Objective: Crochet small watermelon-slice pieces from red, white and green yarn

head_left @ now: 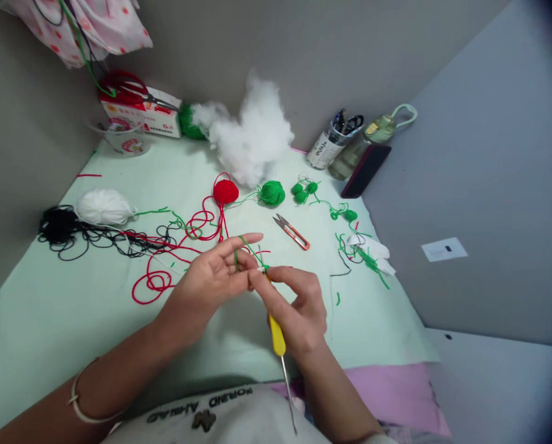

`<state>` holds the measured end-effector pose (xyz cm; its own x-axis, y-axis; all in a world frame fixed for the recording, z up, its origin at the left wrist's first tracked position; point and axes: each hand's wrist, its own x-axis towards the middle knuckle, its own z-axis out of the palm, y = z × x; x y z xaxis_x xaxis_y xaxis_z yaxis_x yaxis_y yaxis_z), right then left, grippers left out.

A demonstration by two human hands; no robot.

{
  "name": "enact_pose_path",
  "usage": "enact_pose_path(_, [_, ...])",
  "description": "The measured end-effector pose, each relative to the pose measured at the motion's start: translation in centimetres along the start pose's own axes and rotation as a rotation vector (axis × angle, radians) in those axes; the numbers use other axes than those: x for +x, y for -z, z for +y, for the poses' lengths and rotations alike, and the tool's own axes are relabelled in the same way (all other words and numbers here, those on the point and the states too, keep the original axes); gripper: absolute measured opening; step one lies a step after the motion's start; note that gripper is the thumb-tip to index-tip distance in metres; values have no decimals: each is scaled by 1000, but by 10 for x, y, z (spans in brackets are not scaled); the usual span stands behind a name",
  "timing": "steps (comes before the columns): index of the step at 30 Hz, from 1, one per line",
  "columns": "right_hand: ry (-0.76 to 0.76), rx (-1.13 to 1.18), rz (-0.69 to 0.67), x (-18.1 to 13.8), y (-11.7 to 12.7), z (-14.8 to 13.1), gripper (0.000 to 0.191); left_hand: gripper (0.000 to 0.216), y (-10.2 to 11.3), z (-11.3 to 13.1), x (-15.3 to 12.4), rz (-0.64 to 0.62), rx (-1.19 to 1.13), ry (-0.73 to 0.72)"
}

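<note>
My right hand is closed around the yellow handle of a crochet hook, whose thin metal shaft sticks out below towards my lap. My left hand pinches at the hook's tip, its index finger stretched out. Green yarn loops over the left fingers and runs down to a small bit of green work at the fingertips, mostly hidden. Both hands meet there above the table. Beyond them lie thread snips, a green yarn ball and a red yarn ball.
White stuffing is heaped at the back. Tangled black yarn and a white yarn ball lie left. Small green pieces and scraps lie right. A pen cup, bottle and phone stand along the wall.
</note>
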<state>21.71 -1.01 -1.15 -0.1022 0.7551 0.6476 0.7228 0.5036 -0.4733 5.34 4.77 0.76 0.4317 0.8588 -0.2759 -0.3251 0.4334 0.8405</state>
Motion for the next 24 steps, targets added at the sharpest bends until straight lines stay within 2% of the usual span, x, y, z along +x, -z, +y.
enact_pose_path(2, [39,45,7,1,0,2,55,50,3,0,2,-72,-104,115])
enact_pose_path(4, [16,166,43,4,1,4,48,49,7,0,4,-70,-138,166])
enact_pose_path(9, [-337,634,160,17,6,6,21,38,14,2,6,5,2,40])
enact_pose_path(12, [-433,783,175,20,3,5,18,33,12,0,5,-12,41,-32])
enact_pose_path(15, [-384,673,148,21,-4,3,16,34,9,-5,4,-68,14,-25])
enact_pose_path(19, [-333,529,173,17,-12,-1,21,38,3,-10,4,-10,-45,-35])
enact_pose_path(22, [-185,306,150,10,-17,0,29,45,-1,-12,5,25,-144,20])
enact_pose_path(24, [-92,214,140,8,-17,2,34,42,-1,-13,6,13,-211,95])
